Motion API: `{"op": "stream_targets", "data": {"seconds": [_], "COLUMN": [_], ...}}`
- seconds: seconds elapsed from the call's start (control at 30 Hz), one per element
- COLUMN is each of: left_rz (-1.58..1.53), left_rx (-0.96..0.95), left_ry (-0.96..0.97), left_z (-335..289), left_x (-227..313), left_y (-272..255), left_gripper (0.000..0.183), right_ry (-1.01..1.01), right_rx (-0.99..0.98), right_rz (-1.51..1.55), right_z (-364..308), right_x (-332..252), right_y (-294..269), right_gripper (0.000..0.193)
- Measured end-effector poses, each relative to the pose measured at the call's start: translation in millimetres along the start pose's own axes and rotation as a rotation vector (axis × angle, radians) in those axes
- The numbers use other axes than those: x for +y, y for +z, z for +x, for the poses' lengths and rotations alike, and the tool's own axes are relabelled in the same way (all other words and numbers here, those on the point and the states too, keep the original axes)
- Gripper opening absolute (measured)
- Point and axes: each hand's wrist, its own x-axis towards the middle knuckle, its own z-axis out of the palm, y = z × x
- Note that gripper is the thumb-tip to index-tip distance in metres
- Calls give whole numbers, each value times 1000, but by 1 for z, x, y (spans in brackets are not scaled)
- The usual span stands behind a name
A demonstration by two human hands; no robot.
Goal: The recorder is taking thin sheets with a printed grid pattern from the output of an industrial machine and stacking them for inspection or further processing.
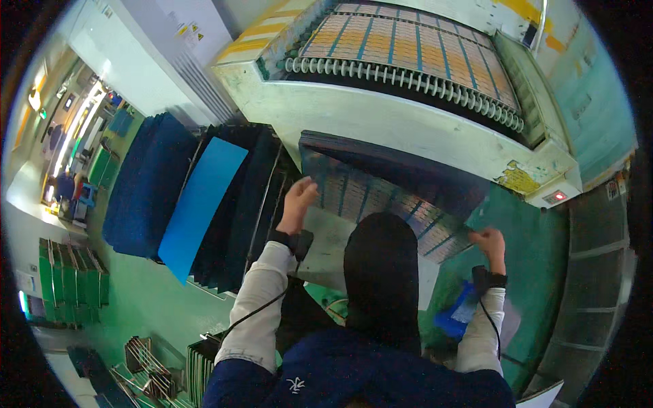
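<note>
While we are holding our left hand (296, 205) and right hand (492, 246) at opposite ends of the patterned circuit-board panel (377, 198), its long axis is running between our fingers (311, 183), neither hand clearly nearer; whether these are clamping its edges, we cannot tell.

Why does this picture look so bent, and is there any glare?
Head view: fisheye lens, straight edges bowing toward the dark rim; head view: the strip light at far left looks washed out; head view: the panel glints in coppery patches.
</note>
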Motion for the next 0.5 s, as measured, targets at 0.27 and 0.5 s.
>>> {"op": "stream_targets", "data": {"seconds": [0.27, 0.5], "left_rz": [29, -99], "left_rx": [-128, -114], "left_ry": [-319, -551], "left_z": [-68, -128], "left_x": [-94, -138], "left_y": [-29, -65], "left_gripper": [33, 29], "right_ry": [-450, -556], "right_rx": [-242, -182], "right_rz": [-55, -137], "right_z": [-2, 7], "right_x": [-140, -173], "right_y": [49, 43], "right_gripper": [25, 19]}}
